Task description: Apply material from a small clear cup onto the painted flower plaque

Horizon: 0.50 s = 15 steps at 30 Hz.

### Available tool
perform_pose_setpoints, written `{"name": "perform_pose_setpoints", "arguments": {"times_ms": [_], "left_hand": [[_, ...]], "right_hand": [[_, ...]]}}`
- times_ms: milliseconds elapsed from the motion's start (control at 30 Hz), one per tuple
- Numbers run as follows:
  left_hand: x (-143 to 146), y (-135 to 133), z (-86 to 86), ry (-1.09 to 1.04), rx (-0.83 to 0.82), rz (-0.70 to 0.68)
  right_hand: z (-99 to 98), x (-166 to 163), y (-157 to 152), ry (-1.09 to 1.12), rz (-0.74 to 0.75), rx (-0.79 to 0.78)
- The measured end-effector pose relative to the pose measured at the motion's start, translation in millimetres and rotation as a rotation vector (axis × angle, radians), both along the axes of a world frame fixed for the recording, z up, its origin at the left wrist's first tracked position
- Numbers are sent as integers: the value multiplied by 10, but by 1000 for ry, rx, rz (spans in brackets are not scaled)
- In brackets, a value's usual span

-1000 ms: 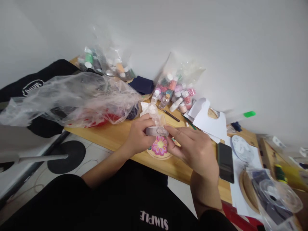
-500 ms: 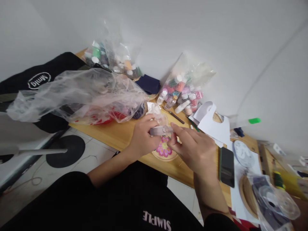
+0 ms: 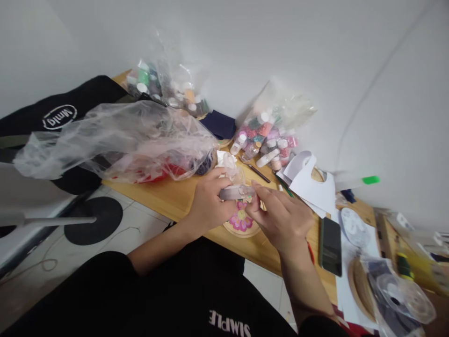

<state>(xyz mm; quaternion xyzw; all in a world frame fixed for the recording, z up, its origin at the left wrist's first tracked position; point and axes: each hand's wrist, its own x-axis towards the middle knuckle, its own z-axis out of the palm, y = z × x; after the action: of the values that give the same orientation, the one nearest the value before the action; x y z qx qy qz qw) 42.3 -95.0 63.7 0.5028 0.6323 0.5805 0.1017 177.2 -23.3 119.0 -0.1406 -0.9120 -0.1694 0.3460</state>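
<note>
A small clear bottle with pale contents lies sideways between my two hands, above the table. My left hand is closed around the bottle's body. At its neck end, my right hand pinches with thumb and fingers; whether a cap is between them is hidden. Beneath the hands lies a round piece with a pink and purple flower on it, partly covered by my right hand. Just beyond the bottle stands a small clear cup.
Bags of small bead bottles stand against the wall. A crumpled plastic bag covers the table's left. A dark pen, cut white paper, a phone and a wooden hoop lie to the right.
The view has shifted slightly. My right hand has moved a little at the bottle's neck end, and more of the neck shows. My left hand keeps its hold.
</note>
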Motion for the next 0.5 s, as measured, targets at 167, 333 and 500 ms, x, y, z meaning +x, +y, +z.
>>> {"name": "perform_pose_setpoints", "arguments": {"times_ms": [167, 333, 500], "left_hand": [[10, 4, 8, 10, 4, -5], [-8, 11, 46, 1, 88, -9], [-21, -2, 71, 45, 100, -7]], "right_hand": [[-7, 9, -8, 69, 39, -81], [7, 53, -2, 165, 161, -403], [74, 114, 83, 88, 252, -471]]}}
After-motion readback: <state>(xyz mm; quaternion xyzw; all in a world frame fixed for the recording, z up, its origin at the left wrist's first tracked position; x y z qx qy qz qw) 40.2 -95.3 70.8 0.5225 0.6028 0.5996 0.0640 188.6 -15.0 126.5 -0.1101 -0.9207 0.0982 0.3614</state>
